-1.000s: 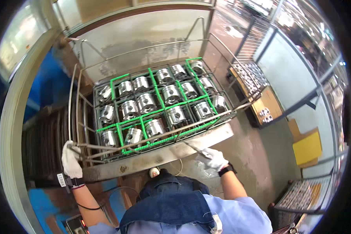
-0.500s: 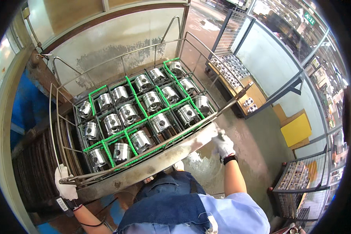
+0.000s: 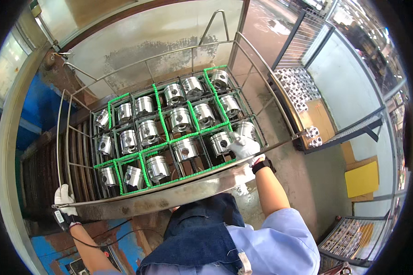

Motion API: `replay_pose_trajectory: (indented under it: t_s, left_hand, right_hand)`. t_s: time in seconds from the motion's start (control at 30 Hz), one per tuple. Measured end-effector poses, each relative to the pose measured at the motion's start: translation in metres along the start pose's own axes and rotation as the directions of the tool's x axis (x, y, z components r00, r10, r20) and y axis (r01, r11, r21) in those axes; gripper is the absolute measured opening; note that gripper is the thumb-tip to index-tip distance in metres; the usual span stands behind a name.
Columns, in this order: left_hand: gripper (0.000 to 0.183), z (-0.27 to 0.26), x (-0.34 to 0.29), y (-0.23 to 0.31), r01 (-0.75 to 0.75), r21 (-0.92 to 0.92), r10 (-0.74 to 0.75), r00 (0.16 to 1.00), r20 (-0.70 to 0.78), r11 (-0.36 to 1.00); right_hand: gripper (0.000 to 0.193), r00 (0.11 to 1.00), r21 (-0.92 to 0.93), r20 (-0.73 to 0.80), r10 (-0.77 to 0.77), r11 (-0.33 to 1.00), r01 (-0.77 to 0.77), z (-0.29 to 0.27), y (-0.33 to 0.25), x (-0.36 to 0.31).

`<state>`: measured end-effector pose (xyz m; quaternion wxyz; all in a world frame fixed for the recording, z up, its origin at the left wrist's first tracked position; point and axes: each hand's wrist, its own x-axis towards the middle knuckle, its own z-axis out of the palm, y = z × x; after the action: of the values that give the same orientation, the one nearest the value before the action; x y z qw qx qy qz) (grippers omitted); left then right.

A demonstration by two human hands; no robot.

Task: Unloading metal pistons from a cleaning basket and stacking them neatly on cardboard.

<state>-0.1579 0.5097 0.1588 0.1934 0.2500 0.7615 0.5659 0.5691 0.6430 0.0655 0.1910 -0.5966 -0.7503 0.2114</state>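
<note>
**Right hand in among the pistons, left hand at the rail corner**

Nearest is the wearer's navy apron (image 3: 192, 245); past it, the gloved left hand (image 3: 64, 198) is at the near left corner of the metal rail (image 3: 282, 143), its fingers drawn together — whether they grip the metal, one cannot tell. The gloved right hand (image 3: 244, 147) reaches over the rail's near side to the basket's near right corner, beside two pistons (image 3: 220, 143); its fingers point inward, but whether they pinch anything is unclear. The pistons stand or lean in a wire basket (image 3: 162, 115) with green-wrapped dividers, ringed by the rail. The step in hand appears to be handling at that corner while the left hand steadies; the next move seems to call for a sure hold on one piston, clear of its neighbour and the dividers. Farther off are a stained pale panel (image 3: 170, 39) and, to the right, a trolley (image 3: 321, 117) of silver parts.
</note>
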Motion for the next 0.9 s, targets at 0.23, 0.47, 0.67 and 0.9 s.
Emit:
replay_pose_trajectory:
  t_s: [0.23, 0.47, 0.67, 0.9]
  left_hand:
    - [0.019, 0.013, -0.015, 0.019, 0.002, 0.163, 0.008, 0.998, -0.059, 0.987]
    - [0.027, 0.007, -0.024, 0.025, 0.02, 0.115, -0.025, 0.999, 0.044, 0.993]
    - [0.055, 0.009, -0.018, 0.052, -0.178, 0.723, 0.053, 0.98, 0.193, 0.667]
    - [0.055, 0.032, -0.048, 0.076, -0.244, 0.68, 0.13, 0.968, 0.215, 0.692]
  right_hand:
    - [0.019, 0.966, -0.025, 0.164, 0.201, 0.98, -0.199, -0.027, -0.046, 0.004]
    - [0.053, 0.876, -0.157, 0.256, 0.41, 0.911, -0.38, -0.086, -0.043, -0.12]
    - [0.025, 0.735, 0.45, 0.592, 0.33, 0.621, -0.642, -0.184, -0.151, -0.127]
    - [0.039, 0.917, -0.596, 0.397, 0.044, 0.772, 0.221, -0.072, -0.24, 0.046]
